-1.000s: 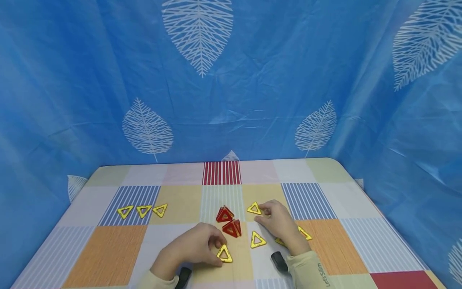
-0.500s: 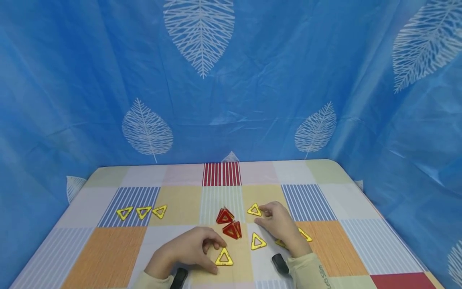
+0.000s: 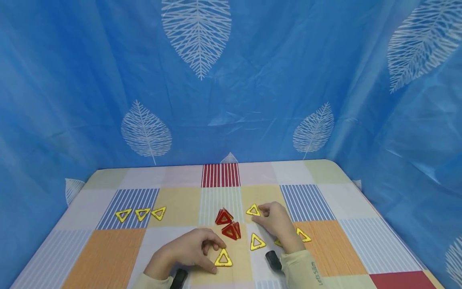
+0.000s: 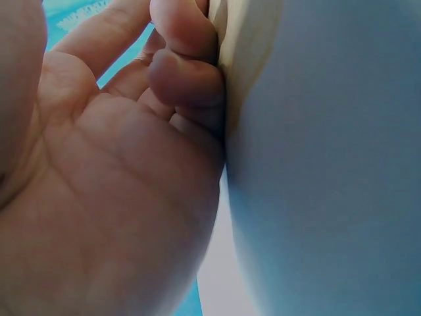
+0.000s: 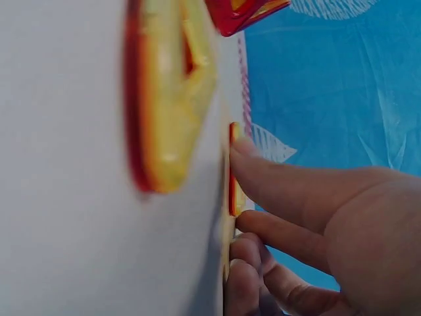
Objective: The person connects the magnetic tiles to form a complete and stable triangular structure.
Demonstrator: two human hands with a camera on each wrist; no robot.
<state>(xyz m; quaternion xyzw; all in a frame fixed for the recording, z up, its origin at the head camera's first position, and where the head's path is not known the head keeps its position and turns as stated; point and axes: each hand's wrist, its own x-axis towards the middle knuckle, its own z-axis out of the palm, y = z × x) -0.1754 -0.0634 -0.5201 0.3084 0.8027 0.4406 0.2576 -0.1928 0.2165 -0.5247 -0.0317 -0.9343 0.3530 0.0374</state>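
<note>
Overall, we see a blue curtain [image 3: 252, 80] rising behind both hands and, spread beneath them, a patchwork tablecloth [image 3: 119, 253]. On it work a left hand [image 3: 195, 247] and a right hand [image 3: 276, 216], each with a black device [image 3: 273, 260] at the wrist. Beyond the left fingertips, between the two grips, stand two red triangular pieces [image 3: 231, 230] close together. Well out to the left of the left grip we note a row of three yellow triangles [image 3: 142, 210]; nearer, between the hands, lies a loose yellow triangle [image 3: 258, 246], with two more [image 3: 304, 236] by the right forearm, one partly hidden.

Smallest are the two pieces at the fingertips. The right hand pinches the far triangle [image 3: 253, 214] at one corner, thumb and finger on its edges, much as a second ago. By contrast, the left hand has drawn slightly back from the near triangle [image 3: 223, 264]: its thumb, then overlapping one corner, now sits just beside it, so thumb and forefinger are spread. Whether the forefinger touches the apex we cannot tell. We judge that this piece, flat on the cloth, is being let lie, while the other remains under control.
</note>
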